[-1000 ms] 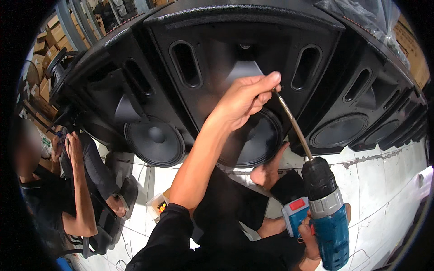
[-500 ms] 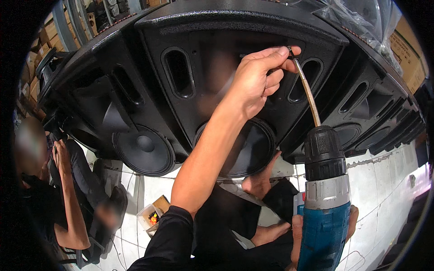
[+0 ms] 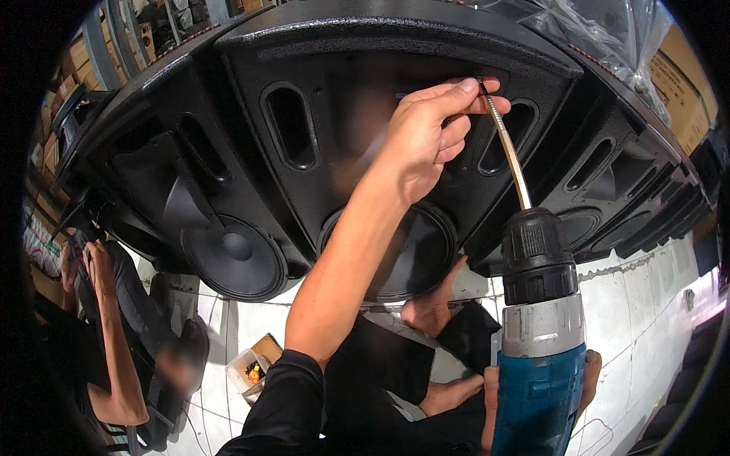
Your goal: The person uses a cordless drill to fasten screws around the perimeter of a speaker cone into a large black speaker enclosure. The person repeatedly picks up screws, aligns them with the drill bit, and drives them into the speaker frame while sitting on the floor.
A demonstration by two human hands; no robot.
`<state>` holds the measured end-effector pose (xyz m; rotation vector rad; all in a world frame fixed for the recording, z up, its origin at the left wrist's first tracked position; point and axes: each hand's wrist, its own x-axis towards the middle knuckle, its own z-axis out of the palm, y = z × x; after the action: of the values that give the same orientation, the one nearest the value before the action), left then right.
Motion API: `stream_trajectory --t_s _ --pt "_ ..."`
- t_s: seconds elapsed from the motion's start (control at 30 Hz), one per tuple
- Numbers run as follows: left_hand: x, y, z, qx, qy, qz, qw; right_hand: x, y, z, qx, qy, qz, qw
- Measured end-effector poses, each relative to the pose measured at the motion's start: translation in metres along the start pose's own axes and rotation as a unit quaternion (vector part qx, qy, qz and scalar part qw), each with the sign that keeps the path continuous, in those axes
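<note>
My left hand (image 3: 432,129) is raised against the front of the middle black speaker cabinet (image 3: 357,83). Its thumb and fingers pinch a small dark screw (image 3: 480,86) at the tip of a long metal driver bit (image 3: 511,156); the fingers partly hide it. The bit runs up from the black chuck of a blue and grey power drill (image 3: 541,327). Wrapped round the drill's body from below is my right hand (image 3: 491,406), mostly hidden by the tool. Under my left forearm sits the cabinet's round speaker cone (image 3: 414,254). An oval port (image 3: 506,137) lies beside the bit.
More black cabinets flank the middle one, with another cone (image 3: 234,254) at left. An open container (image 3: 245,374) with small coloured parts stands on the white tiled floor (image 3: 623,327). Another person's arm (image 3: 114,334) is at far left. Clear plastic wrap (image 3: 620,45) and a cardboard box (image 3: 677,91) lie upper right.
Both hands, the bit and the drill appear slightly further left in view, and so do the cabinets. My left fingers stay at the bit's tip.
</note>
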<state>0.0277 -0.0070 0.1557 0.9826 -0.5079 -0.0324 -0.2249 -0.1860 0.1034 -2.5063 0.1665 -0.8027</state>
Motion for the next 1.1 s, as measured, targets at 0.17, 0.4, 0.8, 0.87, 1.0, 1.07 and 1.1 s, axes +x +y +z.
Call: stream_trajectory --t_s 0.17,0.4,0.8,0.87,1.0,1.07,1.1 --pt "-0.004 -0.003 -0.006 -0.031 -0.005 -0.024 0.999 0.003 0.002 0.001 0.000 -0.004 -0.002 1.000" --pt "-0.067 -0.055 -0.012 -0.023 0.011 -0.171 0.985 0.008 -0.001 0.003 -0.009 -0.007 0.000 1.000" --pt "-0.231 -0.202 -0.076 -0.166 0.156 -0.467 0.854 0.012 -0.005 -0.001 -0.031 -0.008 -0.005 0.999" --pt "-0.251 -0.219 -0.087 -0.173 0.180 -0.463 0.850 0.012 -0.003 -0.002 -0.034 -0.009 -0.007 0.999" --pt "-0.278 -0.232 -0.093 -0.177 0.207 -0.429 0.861 0.013 -0.001 -0.003 -0.039 -0.010 -0.017 0.999" --pt "-0.277 -0.224 -0.086 -0.191 0.211 -0.423 0.860 0.015 0.000 -0.003 -0.044 -0.010 -0.025 0.999" --pt "-0.276 -0.225 -0.081 -0.202 0.208 -0.418 0.861 0.017 0.001 -0.003 -0.049 -0.009 -0.031 0.998"
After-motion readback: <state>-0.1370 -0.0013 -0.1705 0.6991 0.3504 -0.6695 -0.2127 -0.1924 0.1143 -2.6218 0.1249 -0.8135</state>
